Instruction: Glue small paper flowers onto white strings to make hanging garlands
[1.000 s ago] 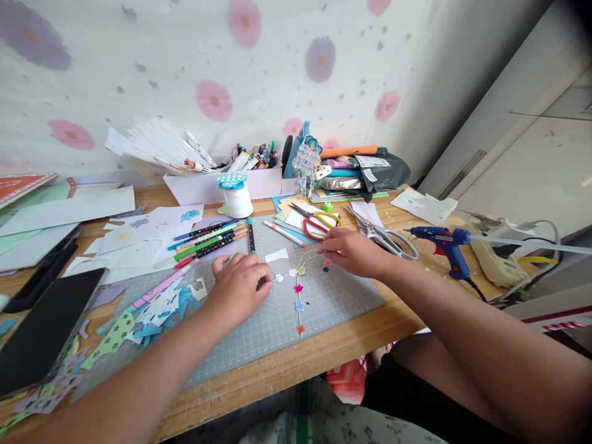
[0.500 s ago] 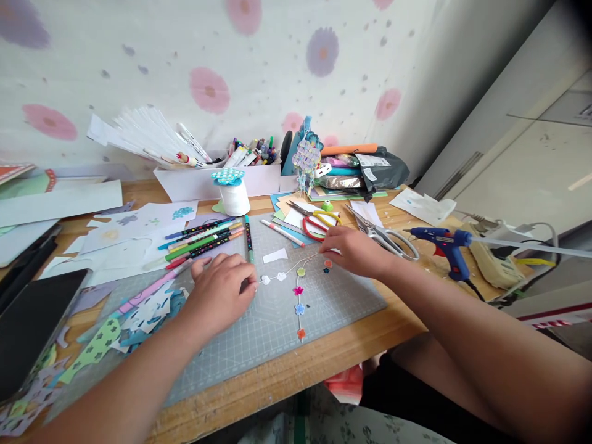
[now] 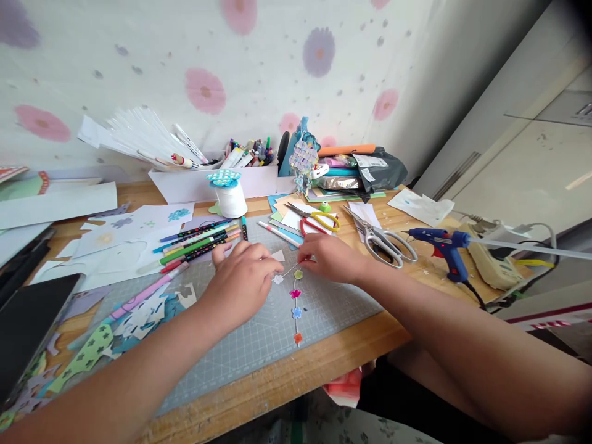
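A thin white string [image 3: 290, 271] with small paper flowers lies on the grey cutting mat [image 3: 222, 357]. Down its hanging stretch sit a green flower [image 3: 298, 274], a magenta flower [image 3: 295, 294], a blue flower [image 3: 296, 313] and an orange flower [image 3: 298, 338]. My right hand [image 3: 326, 259] pinches the string just above the green flower. On the other side my left hand [image 3: 247, 280] has its fingers closed at the string's left part, beside a white flower [image 3: 278, 279]; its fingertips partly hide what they hold. A small white paper piece [image 3: 278, 255] lies between the hands.
Several markers [image 3: 198, 240] lie left of centre, near paper scraps [image 3: 148, 317] and a black phone [image 3: 37, 333]. Behind are a white spool [image 3: 231, 200], yellow-red scissors [image 3: 319, 219] and grey scissors [image 3: 382, 240]. A blue glue gun [image 3: 444, 246] stands at the right.
My right hand has moved left along the string, and my left hand has moved right. The two hands are now close together. The view has shifted slightly.
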Demonstrator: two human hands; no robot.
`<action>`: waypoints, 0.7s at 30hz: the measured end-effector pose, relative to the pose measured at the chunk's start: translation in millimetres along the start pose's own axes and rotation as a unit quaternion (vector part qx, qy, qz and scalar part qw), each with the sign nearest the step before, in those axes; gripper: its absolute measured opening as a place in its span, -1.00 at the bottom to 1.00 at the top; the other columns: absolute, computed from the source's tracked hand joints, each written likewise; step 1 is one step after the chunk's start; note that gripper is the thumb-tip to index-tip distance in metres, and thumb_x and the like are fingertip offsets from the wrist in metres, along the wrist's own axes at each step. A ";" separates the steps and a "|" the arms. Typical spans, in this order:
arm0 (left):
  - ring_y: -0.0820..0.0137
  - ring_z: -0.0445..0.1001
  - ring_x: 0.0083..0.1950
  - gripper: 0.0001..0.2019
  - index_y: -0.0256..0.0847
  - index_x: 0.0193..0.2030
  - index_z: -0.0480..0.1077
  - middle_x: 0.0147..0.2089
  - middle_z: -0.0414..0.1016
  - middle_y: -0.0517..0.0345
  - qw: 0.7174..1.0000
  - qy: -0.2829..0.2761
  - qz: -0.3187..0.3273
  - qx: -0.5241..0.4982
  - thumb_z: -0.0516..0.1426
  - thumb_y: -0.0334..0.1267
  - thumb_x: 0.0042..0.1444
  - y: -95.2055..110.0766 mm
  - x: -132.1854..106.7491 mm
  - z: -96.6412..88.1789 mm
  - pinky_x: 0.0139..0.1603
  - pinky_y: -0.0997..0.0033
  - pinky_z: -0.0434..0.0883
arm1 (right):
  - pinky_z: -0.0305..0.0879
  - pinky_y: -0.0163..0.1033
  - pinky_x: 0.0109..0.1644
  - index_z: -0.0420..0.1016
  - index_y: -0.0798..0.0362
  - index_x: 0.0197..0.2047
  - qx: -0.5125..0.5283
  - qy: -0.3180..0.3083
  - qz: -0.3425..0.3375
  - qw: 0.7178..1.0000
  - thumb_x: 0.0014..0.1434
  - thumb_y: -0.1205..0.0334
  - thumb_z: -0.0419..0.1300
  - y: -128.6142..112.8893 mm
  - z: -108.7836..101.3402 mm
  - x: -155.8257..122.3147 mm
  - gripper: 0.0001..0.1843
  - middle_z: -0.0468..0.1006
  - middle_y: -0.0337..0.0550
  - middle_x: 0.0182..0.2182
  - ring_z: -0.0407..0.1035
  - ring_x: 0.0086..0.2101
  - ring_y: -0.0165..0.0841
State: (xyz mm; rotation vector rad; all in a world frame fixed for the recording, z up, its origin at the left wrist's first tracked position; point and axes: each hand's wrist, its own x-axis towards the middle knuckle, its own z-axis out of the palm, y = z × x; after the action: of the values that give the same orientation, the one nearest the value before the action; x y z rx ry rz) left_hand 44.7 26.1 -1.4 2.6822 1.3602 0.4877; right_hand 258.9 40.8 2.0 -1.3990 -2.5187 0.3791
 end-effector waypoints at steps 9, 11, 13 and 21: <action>0.20 0.34 0.00 -0.62 0.08 -0.26 0.55 -0.15 0.52 0.20 0.999 0.008 -0.016 -0.031 0.00 -0.49 0.08 1.2 17.7 16.1 0.07 -0.05 0.00 | 0.26 -0.27 -0.19 0.58 0.02 -0.28 0.001 -0.011 0.073 0.997 0.12 0.43 0.13 34.3 -20.7 -8.9 -0.79 0.60 -0.15 -0.30 0.43 -0.28 -0.33; 0.20 0.36 -0.01 -0.64 0.06 -0.27 0.54 -0.15 0.53 0.20 0.999 0.023 -0.021 -0.028 0.00 -0.47 0.09 -2.2 13.0 15.1 0.06 -0.04 0.01 | 0.28 -0.28 -0.11 0.60 0.05 -0.26 0.018 -0.035 0.046 0.998 0.06 0.51 0.16 39.8 -25.1 -17.2 -0.74 0.59 -0.11 -0.22 0.43 -0.21 -0.33; 0.19 0.37 -0.01 -0.67 0.04 -0.28 0.53 -0.15 0.53 0.20 0.999 0.034 -0.022 -0.028 0.00 -0.44 0.11 -6.0 8.8 13.7 0.05 -0.03 0.02 | 0.29 -0.27 -0.08 0.60 0.06 -0.22 0.034 -0.059 0.004 0.998 0.07 0.48 0.20 42.6 -25.9 -23.5 -0.76 0.56 -0.08 -0.19 0.42 -0.20 -0.33; 0.11 0.37 0.06 -0.72 -0.01 -0.28 0.53 -0.14 0.54 0.18 0.997 0.052 -0.036 -0.038 -0.01 -0.36 0.13 -8.5 8.3 8.0 0.05 -0.05 0.06 | 0.29 -0.25 -0.11 0.60 0.07 -0.24 0.041 -0.057 -0.069 0.995 0.15 0.37 0.19 51.5 -10.2 -28.6 -0.85 0.51 -0.09 -0.27 0.38 -0.23 -0.34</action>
State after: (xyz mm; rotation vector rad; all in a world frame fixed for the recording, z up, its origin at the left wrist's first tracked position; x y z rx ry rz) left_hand 45.3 38.2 -8.8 2.5711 1.4284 0.6658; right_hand 317.7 43.7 -8.0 -1.1973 -2.6398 0.5423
